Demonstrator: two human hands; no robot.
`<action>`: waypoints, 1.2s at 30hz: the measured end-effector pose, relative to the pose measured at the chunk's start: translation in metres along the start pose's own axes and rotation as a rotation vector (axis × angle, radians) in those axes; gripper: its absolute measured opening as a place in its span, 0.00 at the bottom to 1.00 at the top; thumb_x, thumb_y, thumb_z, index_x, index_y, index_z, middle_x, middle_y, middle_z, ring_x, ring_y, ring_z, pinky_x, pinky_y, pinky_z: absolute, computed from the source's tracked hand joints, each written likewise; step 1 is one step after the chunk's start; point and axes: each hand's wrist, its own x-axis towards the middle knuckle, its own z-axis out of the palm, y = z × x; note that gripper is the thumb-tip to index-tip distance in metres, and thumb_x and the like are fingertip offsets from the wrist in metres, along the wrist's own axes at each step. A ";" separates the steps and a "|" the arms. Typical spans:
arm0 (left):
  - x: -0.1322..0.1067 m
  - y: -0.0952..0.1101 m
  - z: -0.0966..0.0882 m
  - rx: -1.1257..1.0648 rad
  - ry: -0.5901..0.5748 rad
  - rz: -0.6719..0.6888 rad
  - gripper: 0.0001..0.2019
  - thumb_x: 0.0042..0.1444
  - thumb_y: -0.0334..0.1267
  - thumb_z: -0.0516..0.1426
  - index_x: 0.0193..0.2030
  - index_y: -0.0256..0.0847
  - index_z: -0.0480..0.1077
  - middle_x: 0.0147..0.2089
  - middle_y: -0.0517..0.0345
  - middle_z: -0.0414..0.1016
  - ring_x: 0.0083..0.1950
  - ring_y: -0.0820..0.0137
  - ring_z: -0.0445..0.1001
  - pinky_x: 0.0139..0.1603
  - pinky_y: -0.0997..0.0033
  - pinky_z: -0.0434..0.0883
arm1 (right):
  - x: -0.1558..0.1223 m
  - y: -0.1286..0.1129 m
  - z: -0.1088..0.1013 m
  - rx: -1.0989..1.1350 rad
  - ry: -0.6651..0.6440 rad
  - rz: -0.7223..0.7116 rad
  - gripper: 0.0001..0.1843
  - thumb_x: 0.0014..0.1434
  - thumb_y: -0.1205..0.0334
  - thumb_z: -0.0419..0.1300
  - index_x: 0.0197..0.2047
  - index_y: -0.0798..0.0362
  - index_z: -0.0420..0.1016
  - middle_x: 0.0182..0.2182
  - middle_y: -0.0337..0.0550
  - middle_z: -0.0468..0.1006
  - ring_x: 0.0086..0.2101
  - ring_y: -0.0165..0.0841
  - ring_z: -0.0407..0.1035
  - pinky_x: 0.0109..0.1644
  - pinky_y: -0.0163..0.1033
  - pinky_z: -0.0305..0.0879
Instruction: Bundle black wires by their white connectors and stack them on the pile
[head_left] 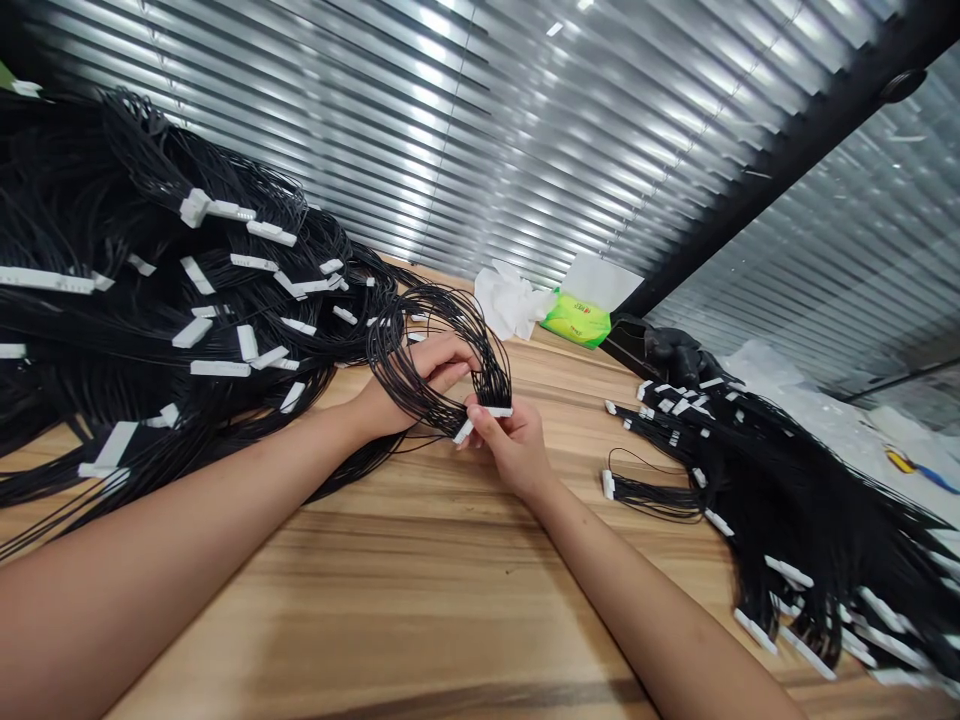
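Between my two hands is a wire harness [489, 345], a looped bundle of thin black wires ending in white connectors [480, 420]. My right hand [517, 440] pinches the connector end, thumb on top, with two white connectors at an angle to each other. Wrapped by the loop, my left hand [431, 375] has its fingers curled against the wires near the right side of the bundle. Part of the left fingers is hidden behind the wires. Left of it lies a large heap of black wire harnesses [225, 260] with many white connectors.
A second pile of harnesses [810, 500] covers the right of the wooden table [420, 600]. At the back lie crumpled tissue [511, 300] and a green tissue pack [576, 320], against a corrugated metal wall [420, 130]. A tool with yellow-and-blue handles [921, 468] lies far right.
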 end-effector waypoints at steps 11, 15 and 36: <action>0.000 0.003 0.000 0.027 0.022 -0.001 0.08 0.63 0.38 0.49 0.38 0.40 0.67 0.36 0.57 0.73 0.38 0.70 0.71 0.41 0.71 0.67 | 0.000 0.001 0.000 0.009 -0.002 -0.022 0.11 0.57 0.52 0.60 0.34 0.52 0.75 0.19 0.36 0.75 0.20 0.29 0.67 0.26 0.34 0.62; 0.000 0.001 0.001 0.026 0.054 -0.090 0.09 0.62 0.39 0.50 0.38 0.40 0.69 0.37 0.57 0.75 0.39 0.70 0.72 0.42 0.70 0.68 | 0.002 0.000 0.002 -0.001 0.045 0.018 0.14 0.55 0.50 0.61 0.34 0.53 0.75 0.19 0.37 0.75 0.19 0.29 0.65 0.25 0.34 0.60; 0.000 0.005 -0.001 0.286 0.070 -0.042 0.12 0.61 0.45 0.53 0.36 0.44 0.76 0.39 0.57 0.80 0.42 0.67 0.73 0.46 0.66 0.65 | 0.018 0.001 -0.001 0.007 0.465 -0.034 0.17 0.55 0.46 0.59 0.31 0.53 0.67 0.21 0.38 0.74 0.21 0.27 0.59 0.26 0.34 0.57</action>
